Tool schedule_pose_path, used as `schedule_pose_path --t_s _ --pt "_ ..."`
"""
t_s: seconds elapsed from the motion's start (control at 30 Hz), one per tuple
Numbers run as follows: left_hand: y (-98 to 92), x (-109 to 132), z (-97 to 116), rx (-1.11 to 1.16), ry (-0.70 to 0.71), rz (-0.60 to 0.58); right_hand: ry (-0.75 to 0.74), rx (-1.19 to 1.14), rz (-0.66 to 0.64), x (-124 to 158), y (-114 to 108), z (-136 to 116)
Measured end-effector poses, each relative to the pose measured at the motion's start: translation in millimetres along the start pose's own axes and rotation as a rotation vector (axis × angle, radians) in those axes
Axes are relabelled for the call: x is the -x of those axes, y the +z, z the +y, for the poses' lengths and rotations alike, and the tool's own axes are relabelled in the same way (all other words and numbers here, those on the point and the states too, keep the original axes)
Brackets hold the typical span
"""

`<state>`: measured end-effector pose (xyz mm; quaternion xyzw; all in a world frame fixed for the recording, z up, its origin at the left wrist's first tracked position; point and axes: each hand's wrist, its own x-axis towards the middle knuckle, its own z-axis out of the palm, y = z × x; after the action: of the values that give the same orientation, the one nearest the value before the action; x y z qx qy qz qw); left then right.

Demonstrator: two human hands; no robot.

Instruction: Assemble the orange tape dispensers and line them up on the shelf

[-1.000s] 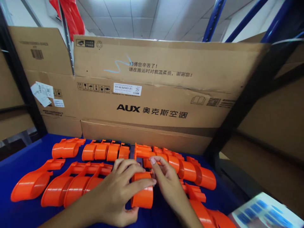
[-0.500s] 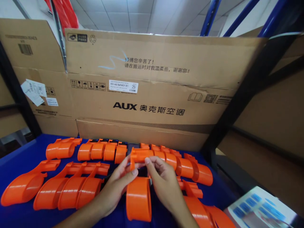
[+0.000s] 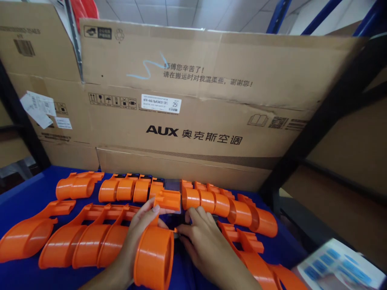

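My left hand (image 3: 142,221) is closed around the neck of an orange plastic part (image 3: 153,257). The part has a wide ring hanging at the bottom and a channel-shaped bracket on top. My right hand (image 3: 203,235) is closed in a pinch beside the ring's upper right edge. A small dark grey tip (image 3: 177,234) shows at its fingertips, against the orange edge; the rest of that object is hidden by the fingers, and its kind cannot be made out.
Similar orange parts lie in rows on the blue surface (image 3: 18,185), left (image 3: 60,245) and right (image 3: 240,211). Behind stands a printed cardboard sheet (image 3: 193,161). Black frame posts (image 3: 305,137) slant at the sides. A white and blue printed box (image 3: 338,266) is at lower right.
The orange part has moved left and slightly down with my left hand. My right hand has left the top bracket and come down beside the ring's edge. The camera view has shifted slightly.
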<state>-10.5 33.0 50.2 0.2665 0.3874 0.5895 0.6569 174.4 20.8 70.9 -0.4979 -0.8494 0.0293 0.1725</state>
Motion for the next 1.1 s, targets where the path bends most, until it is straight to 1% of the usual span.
schedule_pose_path --t_s 0.17,0.33,0.43,0.63,0.83,0.97,1.1 --pt "6.5 6.6 8.3 -0.045 0.07 -0.021 0.005 0.088 -0.045 -4.8 4.5 -7.1" --pt "5.3 5.3 5.4 -0.062 0.083 -0.023 -0.012 0.146 -0.054 -5.8 8.1 -9.1" --pt "5.0 2.5 4.9 -0.059 0.099 0.001 -0.004 0.165 -0.063 -6.6 8.6 -7.6" --pt "2.5 2.5 3.5 -0.047 0.075 0.012 0.005 0.214 -0.03 -7.5 7.3 -4.5" --pt "0.7 0.9 2.8 -0.124 0.12 0.009 -0.015 0.235 -0.01 -9.4 8.3 -5.9" --pt "1.8 1.2 2.9 -0.126 0.111 0.002 -0.025 0.279 0.005 -11.3 9.9 -3.8" --pt "2.1 2.7 2.6 -0.151 0.134 -0.019 -0.026 0.327 0.031 -12.3 8.4 -1.8"
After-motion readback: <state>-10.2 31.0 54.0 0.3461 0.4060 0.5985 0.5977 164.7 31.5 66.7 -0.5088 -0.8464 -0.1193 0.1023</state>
